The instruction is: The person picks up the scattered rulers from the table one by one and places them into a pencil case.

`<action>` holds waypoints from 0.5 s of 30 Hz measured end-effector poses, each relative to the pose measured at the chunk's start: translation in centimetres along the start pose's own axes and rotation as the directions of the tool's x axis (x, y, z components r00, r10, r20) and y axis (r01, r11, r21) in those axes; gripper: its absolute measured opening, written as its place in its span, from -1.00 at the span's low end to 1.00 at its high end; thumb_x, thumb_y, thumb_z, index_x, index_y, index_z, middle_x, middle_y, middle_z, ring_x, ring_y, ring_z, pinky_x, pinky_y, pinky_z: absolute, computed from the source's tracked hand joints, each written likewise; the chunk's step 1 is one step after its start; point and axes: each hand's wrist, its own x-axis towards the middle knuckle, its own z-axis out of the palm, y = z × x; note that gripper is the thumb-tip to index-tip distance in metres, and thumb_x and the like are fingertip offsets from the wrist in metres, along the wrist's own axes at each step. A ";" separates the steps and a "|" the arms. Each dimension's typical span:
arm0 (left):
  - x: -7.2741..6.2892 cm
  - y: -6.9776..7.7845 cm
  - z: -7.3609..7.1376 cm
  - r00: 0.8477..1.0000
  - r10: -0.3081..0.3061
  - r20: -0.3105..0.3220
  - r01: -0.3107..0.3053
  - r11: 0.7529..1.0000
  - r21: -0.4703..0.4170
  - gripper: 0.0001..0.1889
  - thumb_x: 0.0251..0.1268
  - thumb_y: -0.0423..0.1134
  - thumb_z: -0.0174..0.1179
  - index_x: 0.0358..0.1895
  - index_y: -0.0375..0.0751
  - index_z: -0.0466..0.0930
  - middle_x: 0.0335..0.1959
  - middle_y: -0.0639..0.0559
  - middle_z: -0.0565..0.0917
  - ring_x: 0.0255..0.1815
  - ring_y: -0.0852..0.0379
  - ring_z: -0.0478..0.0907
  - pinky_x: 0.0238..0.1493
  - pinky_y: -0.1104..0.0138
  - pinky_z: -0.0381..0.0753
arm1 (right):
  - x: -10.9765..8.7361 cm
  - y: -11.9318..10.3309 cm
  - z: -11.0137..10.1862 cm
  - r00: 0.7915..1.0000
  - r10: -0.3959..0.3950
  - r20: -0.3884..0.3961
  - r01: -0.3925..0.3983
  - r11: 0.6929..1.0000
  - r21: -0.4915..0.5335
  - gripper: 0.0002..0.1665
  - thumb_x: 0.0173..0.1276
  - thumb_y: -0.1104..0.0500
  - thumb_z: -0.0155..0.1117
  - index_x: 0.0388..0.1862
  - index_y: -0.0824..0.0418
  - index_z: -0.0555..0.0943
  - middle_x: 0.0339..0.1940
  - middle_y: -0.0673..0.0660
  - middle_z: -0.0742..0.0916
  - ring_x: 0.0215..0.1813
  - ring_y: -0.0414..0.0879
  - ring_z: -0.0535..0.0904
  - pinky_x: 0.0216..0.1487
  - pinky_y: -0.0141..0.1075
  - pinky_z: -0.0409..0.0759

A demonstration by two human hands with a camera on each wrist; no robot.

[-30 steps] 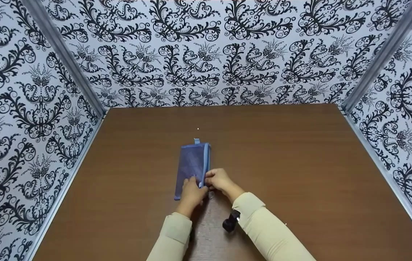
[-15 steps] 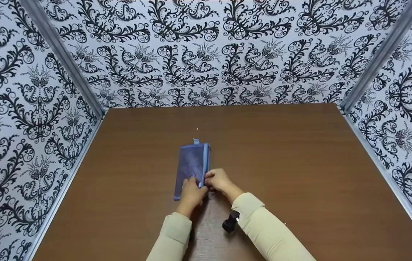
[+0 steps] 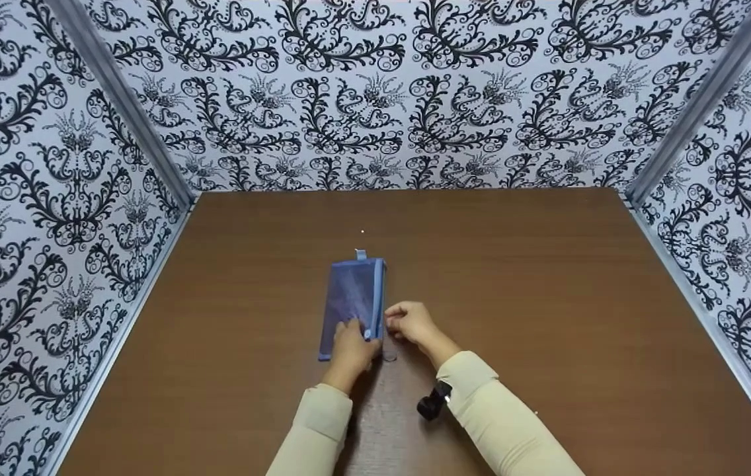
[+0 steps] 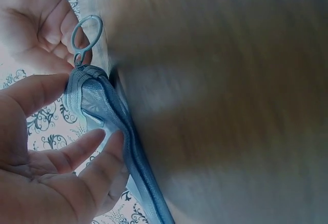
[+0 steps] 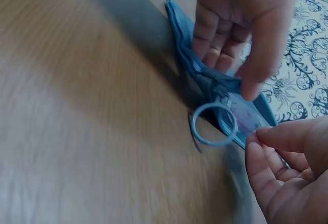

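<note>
A blue mesh zip pouch (image 3: 353, 291) lies on the table, its zipper edge to the right. My left hand (image 3: 351, 350) holds its near corner, thumb at the zipper end and fingers on the mesh face. From that corner sticks out a pale ring (image 5: 214, 125), joined to the pouch by a small metal piece. Just right of the zipper edge is my right hand (image 3: 412, 322), fingers curled. In the right wrist view its thumb and index fingertips (image 5: 264, 133) meet right by the pouch's edge, with nothing visible between them. Something pinkish shows through the pouch there.
The brown wooden table (image 3: 514, 277) spreads around the pouch. Patterned walls (image 3: 375, 99) with grey corner strips stand behind and at both sides. A black device (image 3: 431, 404) hangs at the right sleeve's cuff.
My right hand has moved slightly right, away from the pouch's zipper edge, and more of that edge shows. The left hand keeps its hold on the near corner.
</note>
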 end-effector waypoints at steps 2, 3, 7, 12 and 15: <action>0.0 0.1 0.0 1.000 0.009 -0.005 -0.009 1.000 0.011 -0.58 0.00 -0.28 0.38 -0.08 -0.43 0.52 -0.14 -0.28 0.44 -0.04 -0.27 0.46 0.00 -0.02 0.49 | -0.1 -0.1 -0.5 1.000 0.002 -0.002 -0.002 1.000 -0.009 -0.74 0.11 0.53 0.19 -0.18 0.51 0.64 -0.44 0.15 0.72 -0.45 -0.14 0.57 -0.43 -0.30 0.60; 0.0 0.1 0.0 1.000 0.011 -0.004 -0.011 1.000 0.013 -0.57 -0.01 -0.27 0.39 -0.08 -0.43 0.52 -0.14 -0.29 0.44 -0.03 -0.28 0.46 0.01 -0.02 0.48 | -0.2 -0.1 -0.8 1.000 0.000 -0.002 -0.001 1.000 -0.013 -0.73 0.11 0.53 0.19 -0.17 0.51 0.64 -0.44 0.15 0.72 -0.45 -0.14 0.57 -0.43 -0.30 0.60; 0.0 0.0 0.0 1.000 0.011 0.000 -0.011 1.000 0.006 -0.56 -0.03 -0.26 0.41 -0.08 -0.43 0.52 -0.15 -0.28 0.44 -0.05 -0.25 0.46 0.00 -0.01 0.49 | -0.4 -0.3 -1.7 1.000 0.009 -0.007 -0.009 1.000 0.004 -0.70 0.10 0.52 0.19 -0.14 0.52 0.63 -0.43 0.15 0.71 -0.46 -0.13 0.56 -0.43 -0.31 0.58; 0.1 0.1 -0.2 1.000 0.017 0.000 -0.017 1.000 -0.001 -0.53 -0.01 -0.25 0.40 -0.03 -0.44 0.53 -0.13 -0.27 0.45 -0.05 -0.23 0.48 0.00 0.01 0.50 | -0.5 -0.3 -2.9 0.999 -0.012 -0.038 0.011 1.000 -0.027 -0.69 0.08 0.55 0.17 -0.14 0.52 0.63 -0.49 0.07 0.67 -0.48 -0.14 0.54 -0.47 -0.32 0.56; 0.1 0.3 -0.4 0.999 0.045 -0.014 -0.045 0.999 -0.001 -0.54 0.01 -0.24 0.39 -0.03 -0.43 0.54 -0.14 -0.25 0.47 -0.04 -0.21 0.47 0.01 0.02 0.50 | -0.6 -0.3 -3.7 0.998 -0.024 -0.059 0.021 0.999 -0.050 -0.70 0.10 0.55 0.18 -0.15 0.51 0.64 -0.50 0.05 0.66 -0.48 -0.15 0.53 -0.45 -0.30 0.58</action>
